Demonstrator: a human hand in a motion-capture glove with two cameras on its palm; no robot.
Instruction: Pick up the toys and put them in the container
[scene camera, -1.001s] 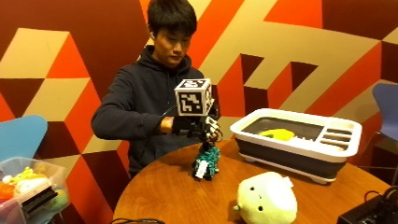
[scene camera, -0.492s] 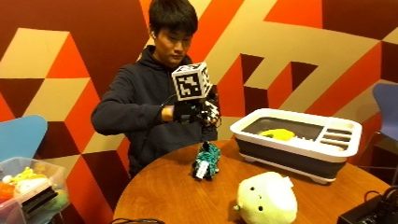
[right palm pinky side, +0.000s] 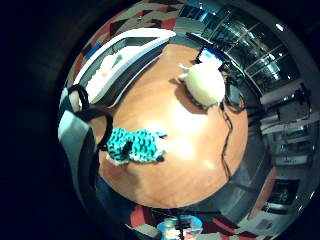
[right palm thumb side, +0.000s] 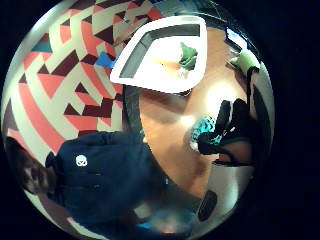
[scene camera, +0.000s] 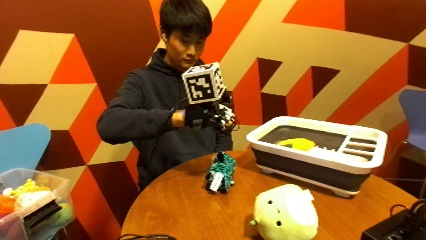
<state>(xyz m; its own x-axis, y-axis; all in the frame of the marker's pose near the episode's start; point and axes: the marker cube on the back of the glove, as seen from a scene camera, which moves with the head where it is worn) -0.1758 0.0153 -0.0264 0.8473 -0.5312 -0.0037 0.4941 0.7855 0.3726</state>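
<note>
A teal striped toy (scene camera: 221, 172) stands on end on the round wooden table (scene camera: 180, 215), its lower end at the tabletop. My gloved right hand (scene camera: 208, 117) hovers well above it with its fingers curled. The thumb side palm view shows the teal toy (right palm thumb side: 204, 126) right behind those fingers (right palm thumb side: 231, 125), which seem to pinch its thin upper end. A pale green plush (scene camera: 285, 212) lies near the table's front. The white and grey container (scene camera: 299, 167) sits to the right and holds a yellow-green toy (scene camera: 297, 144).
A clear plastic bin (scene camera: 30, 200) of toys stands off the table at the left, beside a blue chair (scene camera: 20, 145). A black device (scene camera: 399, 227) sits at the table's right front edge, and a cable (right palm pinky side: 225, 140) runs across the wood.
My hand rose from just above the teal toy to chest height. The toy came up on end and lifted slightly. The plush and the container stayed put.
</note>
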